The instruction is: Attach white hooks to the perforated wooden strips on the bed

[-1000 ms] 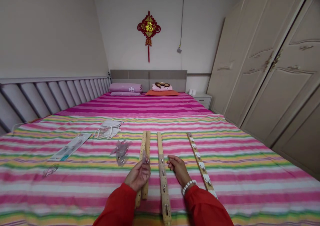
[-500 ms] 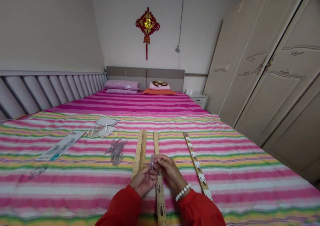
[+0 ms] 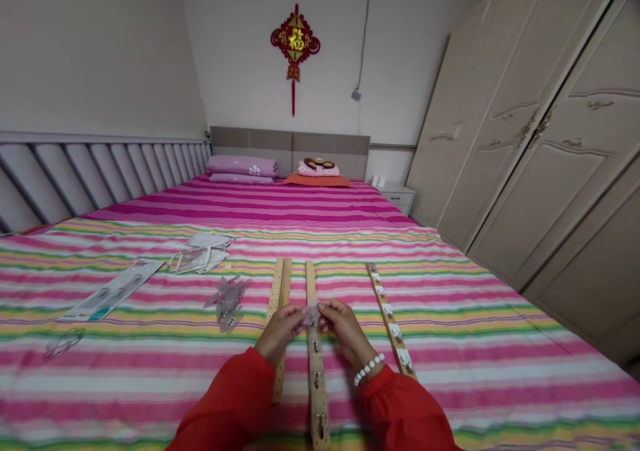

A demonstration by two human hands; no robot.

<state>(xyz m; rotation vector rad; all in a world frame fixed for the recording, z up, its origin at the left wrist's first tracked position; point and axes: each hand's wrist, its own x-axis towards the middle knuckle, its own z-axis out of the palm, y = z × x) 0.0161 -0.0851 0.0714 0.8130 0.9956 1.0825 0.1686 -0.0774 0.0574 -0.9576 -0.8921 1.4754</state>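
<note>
Packet: small clear plastic packet (image 3: pixel 312 315) pinched between both hands just above the middle wooden strip (image 3: pixel 313 364) on the striped bed (image 3: pixel 150 371).
Left hand (image 3: pixel 278 331): fingertips closed on the packet's left edge.
Right hand (image 3: pixel 345 328): fingertips closed on its right edge; bead bracelet at the wrist.
Handling: likely light, thin, crinkly and slippery; best taken at the edges.
Nearby: two more strips, one on the left (image 3: pixel 278 318) and one on the right (image 3: pixel 390 318), clear packets (image 3: pixel 226 299) at left.
Writing: a gold character on the red wall knot (image 3: pixel 295 41), too small to read.
</note>
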